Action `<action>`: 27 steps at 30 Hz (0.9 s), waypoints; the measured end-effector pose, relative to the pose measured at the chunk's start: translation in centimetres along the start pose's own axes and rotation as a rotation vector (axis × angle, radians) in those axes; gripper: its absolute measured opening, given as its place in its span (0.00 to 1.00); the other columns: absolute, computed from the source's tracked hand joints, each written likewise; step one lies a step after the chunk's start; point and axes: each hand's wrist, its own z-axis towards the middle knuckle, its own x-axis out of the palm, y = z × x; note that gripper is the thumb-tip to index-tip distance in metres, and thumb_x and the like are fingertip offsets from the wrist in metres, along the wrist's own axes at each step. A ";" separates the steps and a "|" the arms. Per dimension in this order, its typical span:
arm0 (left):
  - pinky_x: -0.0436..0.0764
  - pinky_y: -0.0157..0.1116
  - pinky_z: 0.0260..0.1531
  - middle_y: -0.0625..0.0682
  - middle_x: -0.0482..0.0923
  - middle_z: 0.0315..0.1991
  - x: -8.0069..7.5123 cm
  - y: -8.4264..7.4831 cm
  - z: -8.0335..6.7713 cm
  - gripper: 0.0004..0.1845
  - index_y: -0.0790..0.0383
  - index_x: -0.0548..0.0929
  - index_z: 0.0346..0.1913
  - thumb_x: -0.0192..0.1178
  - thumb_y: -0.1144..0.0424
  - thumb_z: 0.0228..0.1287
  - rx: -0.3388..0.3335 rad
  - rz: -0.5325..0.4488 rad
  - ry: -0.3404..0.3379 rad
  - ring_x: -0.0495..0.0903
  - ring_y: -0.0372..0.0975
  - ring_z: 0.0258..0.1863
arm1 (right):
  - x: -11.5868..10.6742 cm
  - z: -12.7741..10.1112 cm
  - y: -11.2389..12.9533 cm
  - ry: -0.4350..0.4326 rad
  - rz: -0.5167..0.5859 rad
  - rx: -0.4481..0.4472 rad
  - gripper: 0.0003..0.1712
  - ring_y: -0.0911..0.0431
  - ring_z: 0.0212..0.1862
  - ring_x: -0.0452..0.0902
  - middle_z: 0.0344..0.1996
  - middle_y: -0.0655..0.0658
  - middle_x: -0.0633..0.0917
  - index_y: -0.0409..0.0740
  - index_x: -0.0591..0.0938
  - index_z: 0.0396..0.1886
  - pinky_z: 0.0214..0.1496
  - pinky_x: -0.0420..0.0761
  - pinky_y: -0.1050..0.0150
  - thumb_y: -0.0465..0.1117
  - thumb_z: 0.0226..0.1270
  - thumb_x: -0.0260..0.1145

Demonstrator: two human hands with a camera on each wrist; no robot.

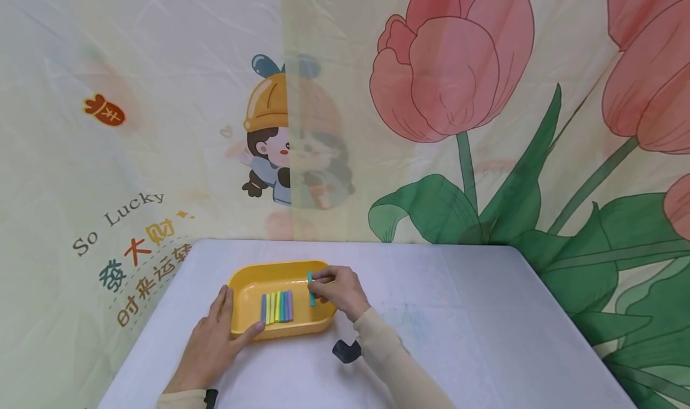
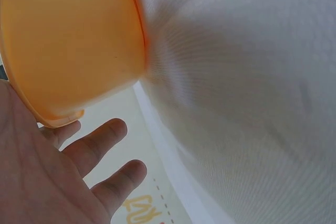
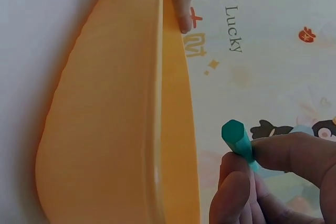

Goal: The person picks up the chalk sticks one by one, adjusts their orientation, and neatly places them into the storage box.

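Chalk stick [image 1: 311, 289], teal, is pinched between thumb and fingertips of the right hand [image 1: 339, 290] above the right end of the yellow tray [image 1: 253, 277]. Left hand [image 1: 212, 342] lies against the tray's left rim, thumb pressing the near wall, fingers nearly straight. Six coloured sticks [image 1: 277, 306] lie side by side inside. Backdrop [image 1: 118, 211] reads "So Lucky", with Chinese characters below.
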 end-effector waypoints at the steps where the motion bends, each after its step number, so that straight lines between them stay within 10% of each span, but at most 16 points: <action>1: 0.62 0.68 0.65 0.72 0.41 0.79 0.0 0.0 0.0 0.66 0.75 0.40 0.79 0.48 0.21 0.62 0.000 0.002 -0.001 0.58 0.68 0.71 | 0.2 0.1 0.1 0.002 0.003 -0.002 0.14 0.54 0.31 0.85 0.35 0.47 0.87 0.40 0.87 0.44 0.37 0.88 0.64 0.42 0.61 0.75; 27: 0.60 0.68 0.66 0.71 0.40 0.79 0.2 0.2 0.1 0.65 0.73 0.38 0.79 0.47 0.22 0.63 -0.007 -0.004 0.006 0.59 0.69 0.69 | 3.3 2.5 -0.4 -0.040 -0.044 0.085 0.09 0.57 0.28 0.84 0.28 0.49 0.87 0.38 0.87 0.40 0.32 0.87 0.66 0.36 0.61 0.74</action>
